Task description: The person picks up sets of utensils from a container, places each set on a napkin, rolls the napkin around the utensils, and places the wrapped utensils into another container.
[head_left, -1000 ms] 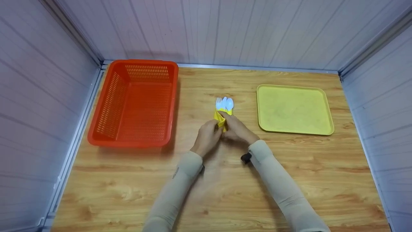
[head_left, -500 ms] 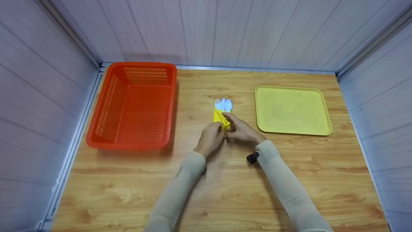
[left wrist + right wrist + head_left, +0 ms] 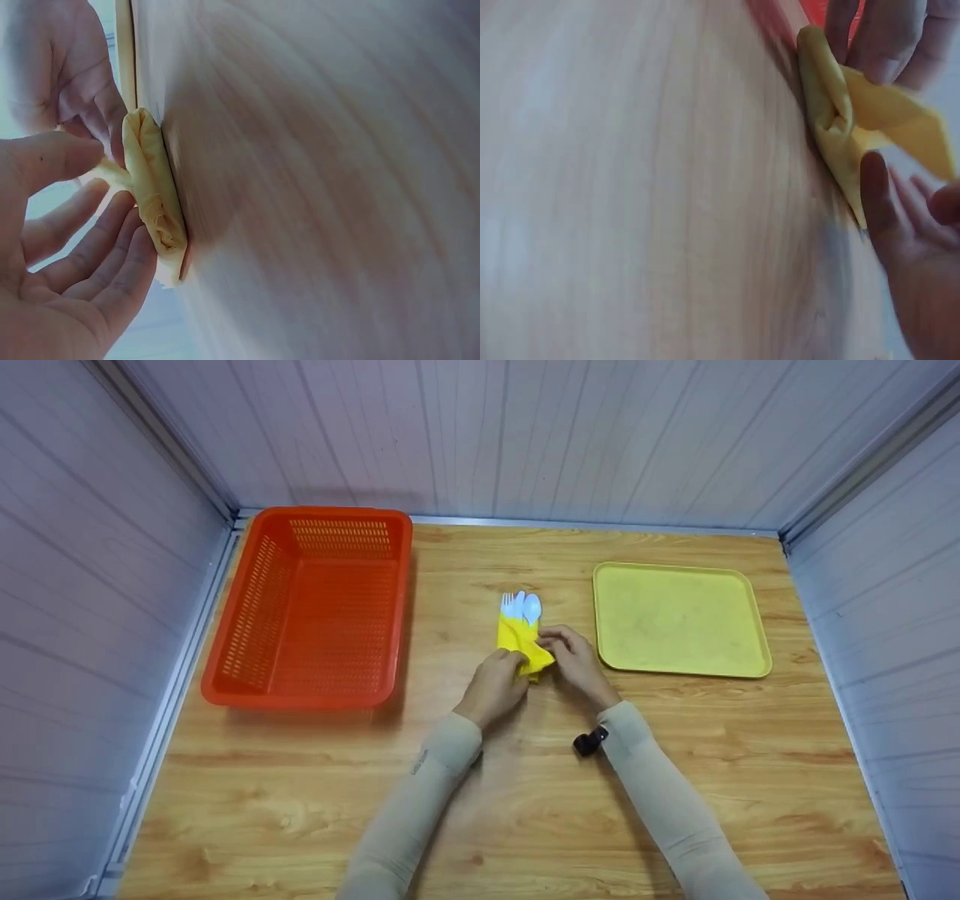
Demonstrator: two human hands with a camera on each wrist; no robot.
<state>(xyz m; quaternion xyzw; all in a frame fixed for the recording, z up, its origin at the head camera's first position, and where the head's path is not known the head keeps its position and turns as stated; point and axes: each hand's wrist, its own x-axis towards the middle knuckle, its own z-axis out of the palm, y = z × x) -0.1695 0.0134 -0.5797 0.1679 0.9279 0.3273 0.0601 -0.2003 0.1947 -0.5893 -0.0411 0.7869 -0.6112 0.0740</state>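
Note:
A yellow cloth napkin (image 3: pixel 514 635) lies folded round white cutlery on the table, with the heads of a fork (image 3: pixel 508 604), a knife (image 3: pixel 519 604) and a spoon (image 3: pixel 532 607) sticking out at the far end. At its near left side my left hand (image 3: pixel 493 686) pinches the cloth between thumb and fingers. My right hand (image 3: pixel 581 664) is beside the right edge, fingers loosely bent and thumb apart from them. A loose flap of napkin (image 3: pixel 900 124) sticks out towards the right hand in the right wrist view. The rolled near end of the napkin (image 3: pixel 154 180) faces the left wrist camera.
To the left stands a red plastic basket (image 3: pixel 401 607) with slotted walls. A flat yellow tray (image 3: pixel 682 619) lies to the right, beyond the right hand. Pale panel walls (image 3: pixel 480 442) enclose the wooden table (image 3: pixel 517 825) at the back and both sides.
The right hand has come off the cloth and drawn back to the right, its fingers looser. The napkin's flap now spreads rightward across the bundle. The left hand stays nearly in place.

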